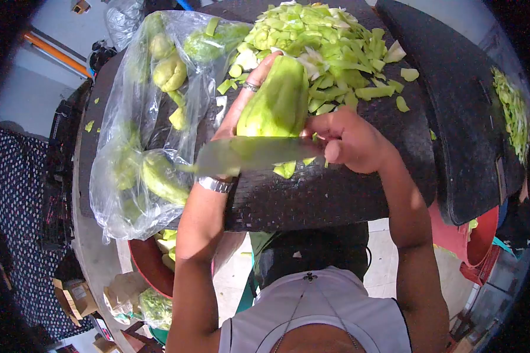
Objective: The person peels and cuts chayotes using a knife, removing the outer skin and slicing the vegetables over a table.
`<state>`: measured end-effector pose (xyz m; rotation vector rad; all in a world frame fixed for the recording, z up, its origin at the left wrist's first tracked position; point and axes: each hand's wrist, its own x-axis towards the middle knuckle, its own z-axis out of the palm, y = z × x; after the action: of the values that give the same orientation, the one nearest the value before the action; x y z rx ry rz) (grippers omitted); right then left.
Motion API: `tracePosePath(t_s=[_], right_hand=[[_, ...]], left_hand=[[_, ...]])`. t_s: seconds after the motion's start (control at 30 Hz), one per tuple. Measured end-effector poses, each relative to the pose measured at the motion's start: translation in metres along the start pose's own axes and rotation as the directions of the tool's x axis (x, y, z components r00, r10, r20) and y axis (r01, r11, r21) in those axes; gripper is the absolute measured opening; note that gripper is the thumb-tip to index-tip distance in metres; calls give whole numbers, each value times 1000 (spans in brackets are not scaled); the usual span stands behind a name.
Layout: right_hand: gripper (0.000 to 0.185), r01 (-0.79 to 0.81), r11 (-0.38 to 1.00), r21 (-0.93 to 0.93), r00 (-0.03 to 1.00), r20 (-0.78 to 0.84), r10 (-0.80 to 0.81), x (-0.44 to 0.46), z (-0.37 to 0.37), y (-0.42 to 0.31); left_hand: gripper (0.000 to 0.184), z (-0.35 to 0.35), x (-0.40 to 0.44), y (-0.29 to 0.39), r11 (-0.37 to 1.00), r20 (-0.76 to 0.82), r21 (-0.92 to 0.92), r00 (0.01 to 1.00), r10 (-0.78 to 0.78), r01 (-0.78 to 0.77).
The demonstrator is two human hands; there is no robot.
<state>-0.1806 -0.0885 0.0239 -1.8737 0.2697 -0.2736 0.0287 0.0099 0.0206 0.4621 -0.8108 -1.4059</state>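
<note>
A large pale green chayote-like vegetable [274, 100] rests in my left hand [241, 109], whose fingers wrap its left side; a ring and a metal watch show on that hand and wrist. My right hand [353, 138] is closed round the handle end of a wide knife [259, 154]. The blade, blurred, lies across the near end of the vegetable and points left. Small green scraps [285, 169] lie just below the blade. Beyond the vegetable spreads a big heap of green peelings and slices [318, 47].
A clear plastic bag [115, 194] with several green vegetables covers the left of the dark table [300, 206]. Red tubs [142, 259] stand below both table sides. A black board [453, 117] and shredded greens [512, 112] lie at the right.
</note>
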Motion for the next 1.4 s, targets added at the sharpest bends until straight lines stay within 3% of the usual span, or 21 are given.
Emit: tracePosePath(t_s=[0.1,0.2,0.3,0.37,0.5,0.7,0.8,0.87,0.9,0.93,1.0,1.03,1.1,1.13,1.2,1.27,1.33,1.4], right_hand=[[85,5,971,239,974,220,-59,4,-5,-5],[103,-127,953,275,961,271,49,2,-6,-2],[103,-326,860,392,923,327,201,-2,-8,0],[106,-359,792,493,901,405,157,0,-10,8],[112,-419,682,599,846,530,55,5,-10,13],[120,-438,639,632,886,423,189,5,-9,-8],[108,-400,626,670,913,352,206,5,-9,-3],[85,-93,911,401,986,-88,139,8,0,-8],[74,0,985,173,976,-216,38,7,2,-10],[63,40,996,-81,939,-337,-65,6,5,-12],[47,23,816,-578,895,-352,-275,1,6,-15],[49,-25,792,-609,908,-346,-237,0,9,-21],[54,10,826,-564,896,-361,-257,3,13,-20],[58,27,842,-538,891,-370,-264,4,14,-19],[58,36,833,-552,911,-324,-254,3,13,-22],[56,43,831,-554,918,-307,-252,3,13,-21],[55,47,837,-545,911,-320,-260,2,13,-18],[57,25,846,-532,934,-289,-210,1,11,-21]], left_hand=[[128,-3,-5,1,989,21,148,1000,-5,2],[124,-19,-15,1,982,-41,169,996,-83,89],[130,-24,-17,-2,987,0,96,992,-130,129],[137,-24,-17,-5,989,53,31,988,-145,144],[142,-26,-19,-7,980,96,83,977,-189,181],[137,-20,-14,-3,963,167,-1,949,-267,271],[133,-21,-9,-6,964,115,-101,965,-236,247],[127,-23,-7,-10,969,105,-144,977,-187,201],[124,-23,-6,-12,970,100,-166,982,-161,176],[119,-21,-3,-15,979,23,-154,991,-131,133],[109,-17,0,-20,991,-132,-123,989,-68,52],[97,-17,0,-21,987,-68,160,998,3,8],[95,-23,2,-23,968,52,231,994,94,-103],[94,-23,2,-24,953,112,259,985,133,-158],[98,-4,4,-15,998,-107,63,994,18,-11],[102,-1,5,-15,998,-135,60,991,20,-12],[105,-18,6,-26,954,30,258,989,147,-150],[110,-25,7,-27,969,28,223,994,102,-106]])
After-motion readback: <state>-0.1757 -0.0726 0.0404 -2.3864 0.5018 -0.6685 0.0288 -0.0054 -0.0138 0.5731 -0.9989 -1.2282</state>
